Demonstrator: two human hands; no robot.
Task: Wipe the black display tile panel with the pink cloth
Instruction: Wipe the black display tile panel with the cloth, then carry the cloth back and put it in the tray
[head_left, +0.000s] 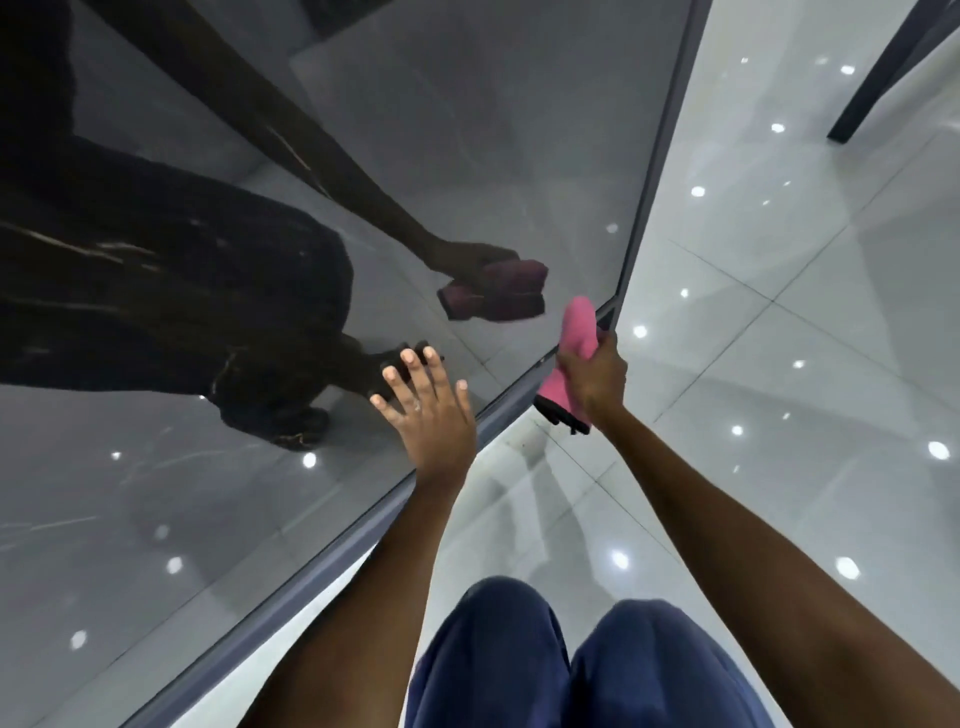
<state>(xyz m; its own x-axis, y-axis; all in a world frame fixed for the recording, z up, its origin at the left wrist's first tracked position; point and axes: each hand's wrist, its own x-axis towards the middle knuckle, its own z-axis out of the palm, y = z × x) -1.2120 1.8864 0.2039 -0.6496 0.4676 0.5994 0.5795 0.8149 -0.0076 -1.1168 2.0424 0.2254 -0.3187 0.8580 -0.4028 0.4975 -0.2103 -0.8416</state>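
Observation:
The black display tile panel (467, 156) is a large glossy dark slab that fills the left and upper part of the view and mirrors my arms and body. My left hand (426, 410) lies flat against it near its lower edge, fingers spread and straight. My right hand (595, 379) grips the pink cloth (576, 325), which has a dark trim at its lower end. The cloth is held off the panel's face, just beside the panel's lower right corner.
A grey frame edge (363, 530) runs diagonally along the panel's bottom. Glossy white floor tiles (779, 364) with light reflections spread to the right. A dark furniture leg (883, 67) stands at the top right. My knees in blue trousers (519, 665) are at the bottom.

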